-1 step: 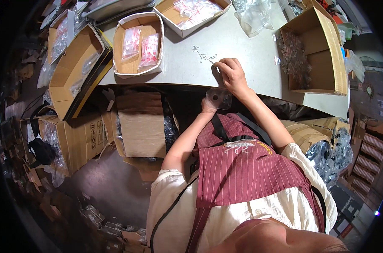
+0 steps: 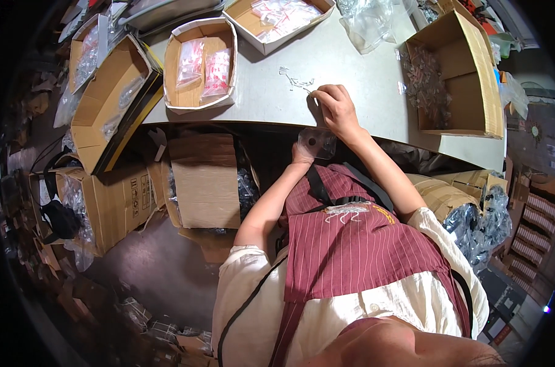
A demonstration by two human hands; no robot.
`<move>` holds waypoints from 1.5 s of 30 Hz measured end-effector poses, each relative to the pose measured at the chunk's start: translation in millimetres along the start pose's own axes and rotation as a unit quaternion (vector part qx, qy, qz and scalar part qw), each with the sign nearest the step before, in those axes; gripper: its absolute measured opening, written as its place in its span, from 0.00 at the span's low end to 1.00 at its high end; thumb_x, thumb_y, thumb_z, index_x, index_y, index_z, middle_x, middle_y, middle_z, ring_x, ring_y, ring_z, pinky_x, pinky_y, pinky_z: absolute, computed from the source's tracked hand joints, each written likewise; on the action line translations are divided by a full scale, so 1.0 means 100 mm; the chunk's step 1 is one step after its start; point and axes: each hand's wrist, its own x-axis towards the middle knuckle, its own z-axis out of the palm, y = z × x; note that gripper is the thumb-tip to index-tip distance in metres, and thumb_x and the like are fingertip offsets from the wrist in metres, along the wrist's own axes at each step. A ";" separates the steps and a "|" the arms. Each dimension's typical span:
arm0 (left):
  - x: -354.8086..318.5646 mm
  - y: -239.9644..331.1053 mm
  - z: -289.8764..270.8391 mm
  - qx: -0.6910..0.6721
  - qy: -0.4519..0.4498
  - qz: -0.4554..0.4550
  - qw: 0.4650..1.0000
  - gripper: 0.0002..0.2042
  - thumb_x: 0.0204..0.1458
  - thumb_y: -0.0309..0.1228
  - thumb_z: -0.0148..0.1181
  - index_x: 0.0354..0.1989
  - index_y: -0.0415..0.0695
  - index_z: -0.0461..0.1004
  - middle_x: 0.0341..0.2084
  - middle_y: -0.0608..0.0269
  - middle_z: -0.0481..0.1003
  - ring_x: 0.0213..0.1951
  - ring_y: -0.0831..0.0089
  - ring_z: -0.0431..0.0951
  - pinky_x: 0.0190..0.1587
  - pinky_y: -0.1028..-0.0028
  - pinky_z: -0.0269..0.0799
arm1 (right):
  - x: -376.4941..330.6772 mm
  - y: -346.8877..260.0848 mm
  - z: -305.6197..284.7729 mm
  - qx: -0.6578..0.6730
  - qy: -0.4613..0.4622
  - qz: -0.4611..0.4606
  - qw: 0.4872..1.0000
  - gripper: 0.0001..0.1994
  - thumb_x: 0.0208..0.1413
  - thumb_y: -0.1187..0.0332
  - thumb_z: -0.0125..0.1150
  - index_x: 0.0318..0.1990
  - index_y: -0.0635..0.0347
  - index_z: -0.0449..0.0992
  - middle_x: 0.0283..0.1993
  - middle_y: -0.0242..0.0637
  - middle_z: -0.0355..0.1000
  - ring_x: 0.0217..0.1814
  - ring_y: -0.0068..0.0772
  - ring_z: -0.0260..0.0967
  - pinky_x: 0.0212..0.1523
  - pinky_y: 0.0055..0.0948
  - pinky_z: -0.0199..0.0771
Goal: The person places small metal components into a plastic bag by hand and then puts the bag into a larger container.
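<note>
Below the table's front edge, my left hand (image 2: pixel 302 154) is closed on a clear plastic piece (image 2: pixel 321 142) with a dark round spot in it; the exact kind is unclear. My right hand (image 2: pixel 337 110) rests over the front of the grey-white table (image 2: pixel 375 92), thumb and forefinger pinched on a small, thin, pale piece (image 2: pixel 314 95). Just beyond those fingertips, several small thin metal-looking pieces (image 2: pixel 297 81) lie loose on the tabletop. They are too small to name.
A white-sided cardboard tray (image 2: pixel 169 64) holds bags with red print; another tray (image 2: pixel 268 46) sits behind it. At the right stands a carton (image 2: pixel 473 92) of small clear packets. Open boxes (image 2: pixel 85 131) crowd the left, and cartons (image 2: pixel 204 177) stand under the table.
</note>
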 end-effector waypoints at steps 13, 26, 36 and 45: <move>-0.09 -0.21 0.09 0.027 0.015 -0.044 0.999 0.15 0.52 0.43 0.67 0.39 0.46 0.82 0.37 0.53 0.82 0.42 0.51 0.82 0.44 0.59 0.78 | -0.10 0.04 -0.17 -0.006 0.010 0.001 1.000 0.12 0.51 0.82 0.60 0.43 0.60 0.80 0.45 0.39 0.77 0.48 0.45 0.73 0.48 0.37 0.75; -0.10 -0.17 0.05 0.006 -0.017 -0.095 0.995 0.17 0.52 0.45 0.67 0.43 0.46 0.82 0.40 0.52 0.82 0.43 0.50 0.82 0.45 0.59 0.78 | -0.09 0.02 -0.21 -0.027 -0.011 -0.017 0.999 0.17 0.48 0.82 0.60 0.46 0.58 0.81 0.46 0.39 0.76 0.48 0.45 0.72 0.48 0.38 0.76; -0.09 -0.24 0.08 0.020 0.010 -0.030 0.999 0.16 0.51 0.44 0.66 0.39 0.45 0.82 0.37 0.51 0.82 0.42 0.49 0.82 0.44 0.59 0.78 | -0.10 0.00 -0.24 -0.024 -0.030 -0.042 0.998 0.21 0.45 0.83 0.58 0.50 0.59 0.80 0.47 0.41 0.75 0.50 0.47 0.73 0.50 0.40 0.76; -0.10 -0.31 0.14 0.041 0.009 -0.013 0.999 0.12 0.53 0.39 0.64 0.38 0.45 0.83 0.37 0.52 0.82 0.41 0.50 0.82 0.43 0.58 0.77 | -0.22 0.18 -0.23 0.054 0.037 0.118 0.991 0.24 0.46 0.87 0.53 0.51 0.59 0.81 0.51 0.43 0.76 0.53 0.47 0.74 0.52 0.36 0.77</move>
